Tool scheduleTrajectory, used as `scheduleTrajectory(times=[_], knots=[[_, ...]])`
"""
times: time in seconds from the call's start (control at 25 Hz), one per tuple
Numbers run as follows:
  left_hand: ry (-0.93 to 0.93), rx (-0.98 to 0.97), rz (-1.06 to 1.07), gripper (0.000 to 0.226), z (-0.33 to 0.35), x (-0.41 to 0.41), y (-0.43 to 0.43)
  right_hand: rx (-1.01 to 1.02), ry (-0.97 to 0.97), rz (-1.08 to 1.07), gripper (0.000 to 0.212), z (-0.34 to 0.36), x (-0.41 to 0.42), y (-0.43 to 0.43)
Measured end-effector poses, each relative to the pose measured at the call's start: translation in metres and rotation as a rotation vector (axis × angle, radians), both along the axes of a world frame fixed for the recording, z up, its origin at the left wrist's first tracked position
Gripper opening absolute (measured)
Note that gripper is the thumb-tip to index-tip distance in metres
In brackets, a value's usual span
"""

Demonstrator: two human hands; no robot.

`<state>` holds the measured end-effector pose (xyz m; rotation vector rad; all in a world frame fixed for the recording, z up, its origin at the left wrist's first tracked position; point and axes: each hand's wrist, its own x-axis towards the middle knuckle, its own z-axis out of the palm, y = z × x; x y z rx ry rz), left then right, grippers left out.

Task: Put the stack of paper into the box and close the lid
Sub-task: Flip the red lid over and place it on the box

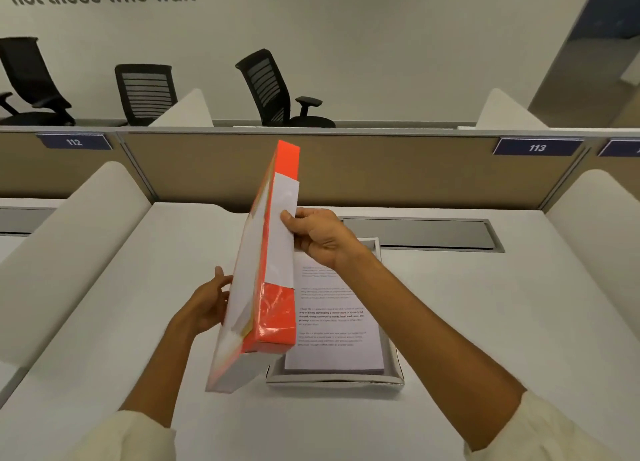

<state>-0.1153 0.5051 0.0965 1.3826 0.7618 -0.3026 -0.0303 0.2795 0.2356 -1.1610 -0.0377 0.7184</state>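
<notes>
A shallow white box point(394, 379) lies on the desk with the stack of printed paper point(332, 336) inside it. The orange and white lid point(273, 308) stands tilted on edge above the box's left side, its lower corner near the desk. My right hand point(320, 237) grips the lid's upper right edge on a white label. Against the lid's left face rests my left hand point(211, 299), holding it. The lid hides the left part of the paper and of the box.
The white desk point(485, 322) has a grey cable tray cover point(419, 233) behind the box. White curved dividers point(69, 252) flank the desk, a tan partition point(381, 173) closes the back. Black office chairs point(273, 90) stand beyond it.
</notes>
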Motion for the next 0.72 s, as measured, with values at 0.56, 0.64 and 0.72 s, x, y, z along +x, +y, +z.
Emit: scheduleTrajectory(times=[0.56, 0.64, 0.72], knots=[[-0.342, 0.544, -0.094, 0.05, -0.014, 0.013, -0.061, -0.469, -0.305, -0.291, 0.055, -0.103, 0.004, -0.136], [-0.342, 0.622, -0.126, 0.055, -0.022, 0.018, -0.073, -0.519, -0.371, -0.317, 0.033, -0.124, 0.004, -0.142], [-0.336, 0.672, -0.133, 0.055, -0.03, 0.023, -0.086, -0.543, -0.398, -0.343, 0.033, -0.137, 0.003, -0.145]])
